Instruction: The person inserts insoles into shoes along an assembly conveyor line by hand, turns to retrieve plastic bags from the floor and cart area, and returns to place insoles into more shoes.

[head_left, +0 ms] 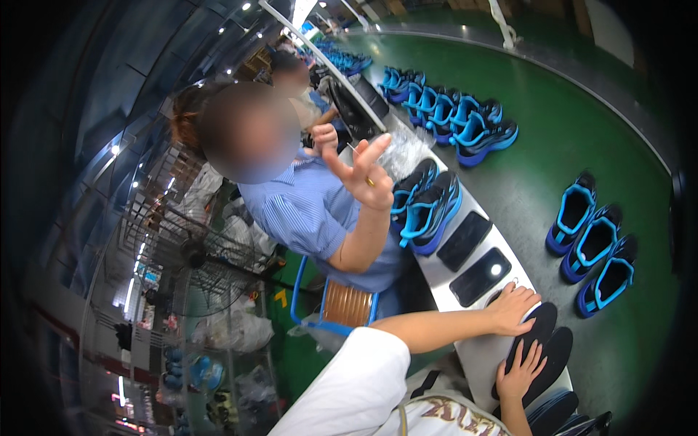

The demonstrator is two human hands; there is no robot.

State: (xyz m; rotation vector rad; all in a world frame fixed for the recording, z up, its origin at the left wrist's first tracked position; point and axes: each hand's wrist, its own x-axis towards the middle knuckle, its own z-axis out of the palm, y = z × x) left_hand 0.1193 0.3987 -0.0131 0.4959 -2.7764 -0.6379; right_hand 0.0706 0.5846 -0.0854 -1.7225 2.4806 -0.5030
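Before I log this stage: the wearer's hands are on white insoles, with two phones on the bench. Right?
No, the insoles are black, not white, as the head view shows. The left hand and right hand are on them, and the two phones are on the bench.

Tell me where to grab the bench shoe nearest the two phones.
Probably by the heel, coming from above on the camera wearer's side: the shoe stands on its sole, opening upward, with that end turned toward the wearer.
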